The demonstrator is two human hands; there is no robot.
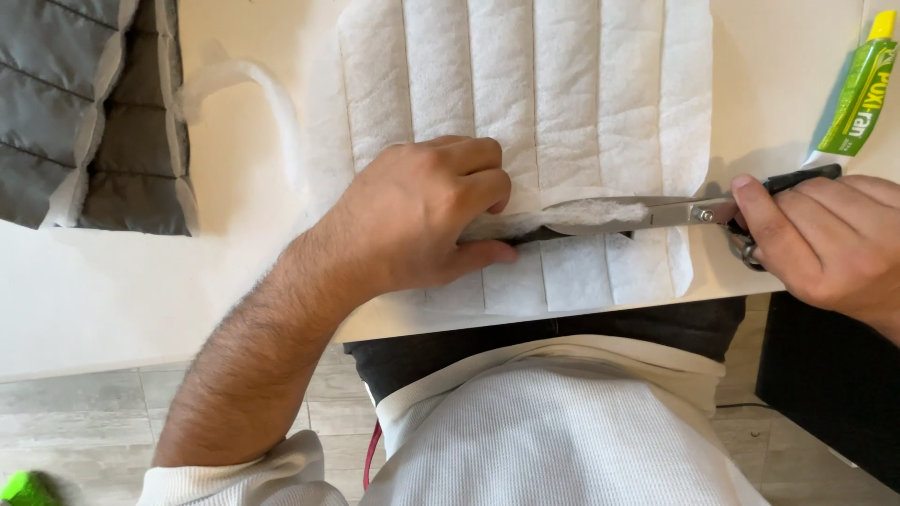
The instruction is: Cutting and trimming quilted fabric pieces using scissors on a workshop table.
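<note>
— Lying flat at the near edge of the white surface (112, 290), the white quilted padding panel (525, 94) has its stitched channels running from near to far. See how the scissors (647, 214) come in from the right, blades pointing left across those channels?

— Yes. The blades sit low on the panel, close to its near edge, and they look only slightly parted, with a tuft of loose wadding resting on the upper one. Why is the left hand (422, 220) so close?

— It presses the panel down just left of the blade tips, fingers curled onto the fabric, so the soft stuff cannot slide or bunch. Its grip is closed down on the padding, more pinning than pinching.

— And the right hand (825, 244)?

— Its grip is clamped around the black handles at the right edge of the panel, fingers through or over the loops; I cannot tell which.

— What lies further out?

— A grey quilted garment piece (84, 112) at the far left, well apart, a loose strip of white wadding (253, 89) between it and the panel, and a green and yellow tube (858, 94) at the far right, near the scissor handles.
</note>
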